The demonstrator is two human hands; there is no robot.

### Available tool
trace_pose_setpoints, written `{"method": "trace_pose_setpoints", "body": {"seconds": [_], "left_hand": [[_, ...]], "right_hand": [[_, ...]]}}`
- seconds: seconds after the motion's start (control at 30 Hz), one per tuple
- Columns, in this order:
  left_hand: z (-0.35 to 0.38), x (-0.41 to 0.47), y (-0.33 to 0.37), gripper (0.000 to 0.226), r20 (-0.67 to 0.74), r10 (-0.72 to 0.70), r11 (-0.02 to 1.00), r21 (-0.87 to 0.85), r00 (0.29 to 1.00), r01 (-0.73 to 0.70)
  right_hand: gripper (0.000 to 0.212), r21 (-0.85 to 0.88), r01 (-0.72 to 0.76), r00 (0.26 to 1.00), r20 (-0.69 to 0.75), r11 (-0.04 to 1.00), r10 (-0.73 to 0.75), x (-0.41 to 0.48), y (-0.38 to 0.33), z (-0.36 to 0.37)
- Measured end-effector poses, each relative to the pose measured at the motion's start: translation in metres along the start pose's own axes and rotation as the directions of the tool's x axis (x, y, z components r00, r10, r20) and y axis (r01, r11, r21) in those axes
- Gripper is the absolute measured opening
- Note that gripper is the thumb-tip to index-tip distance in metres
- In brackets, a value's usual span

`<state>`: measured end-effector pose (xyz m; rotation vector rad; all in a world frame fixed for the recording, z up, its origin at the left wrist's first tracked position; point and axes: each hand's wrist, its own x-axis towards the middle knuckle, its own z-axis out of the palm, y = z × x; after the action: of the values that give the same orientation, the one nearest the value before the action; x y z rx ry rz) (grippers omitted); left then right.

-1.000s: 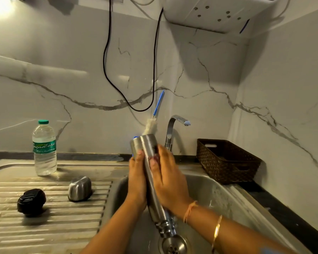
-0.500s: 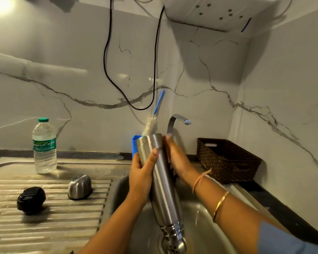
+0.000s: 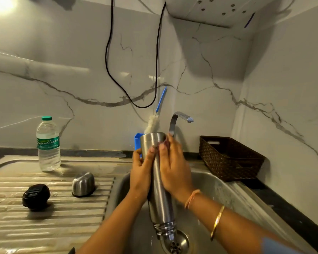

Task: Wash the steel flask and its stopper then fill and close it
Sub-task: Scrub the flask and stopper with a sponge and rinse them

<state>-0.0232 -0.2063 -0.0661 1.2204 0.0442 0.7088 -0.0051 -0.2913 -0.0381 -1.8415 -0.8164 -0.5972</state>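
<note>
Holding the steel flask (image 3: 161,198) upside down and slightly tilted over the sink (image 3: 218,195), threaded neck just above the drain (image 3: 178,244), flat base uppermost. Gripping its upper part from the left with the left hand (image 3: 140,173), thumb across the front and fingers curled round the back. Pressing the right hand (image 3: 174,173) along its right side, fingers nearly straight and pointing up toward the base, thumb on the front beside the left thumb. On the ribbed steel desk (image 3: 44,226) to the left, well apart from both hands: the black stopper (image 3: 36,196) and, nearer the sink, the steel cap (image 3: 83,184) lying rim down. Farther back, a plastic water bottle (image 3: 48,145) standing upright. Behind the flask, a bottle brush (image 3: 152,125) in a blue holder (image 3: 137,142) beside the tap (image 3: 180,118); to the right, a dark woven basket (image 3: 229,158).
</note>
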Motion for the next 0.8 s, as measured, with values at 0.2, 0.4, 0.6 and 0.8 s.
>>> {"method": "trace_pose_setpoints", "body": {"seconds": [0.2,0.4,0.6,0.8], "left_hand": [[0.005,-0.002,0.008,0.053,0.138,-0.057,0.998,-0.032,0.989,0.061],[0.005,-0.003,0.005,0.076,0.148,-0.168,0.977,-0.107,0.975,0.185],[0.003,-0.001,0.004,0.068,0.021,-0.097,0.995,-0.008,0.995,0.097],[-0.004,0.003,0.003,0.049,-0.069,-0.032,0.984,0.175,0.997,0.043]], "right_hand": [[0.032,0.422,-0.344,0.938,0.197,0.838,0.286,0.068,-0.006,-0.026],[0.041,0.481,-0.589,0.808,0.35,0.65,0.473,0.055,0.006,-0.018],[0.046,0.401,-0.64,0.768,0.346,0.655,0.539,0.011,0.029,0.005],[0.043,0.372,-0.636,0.771,0.3,0.675,0.561,-0.028,0.037,0.013]]}}
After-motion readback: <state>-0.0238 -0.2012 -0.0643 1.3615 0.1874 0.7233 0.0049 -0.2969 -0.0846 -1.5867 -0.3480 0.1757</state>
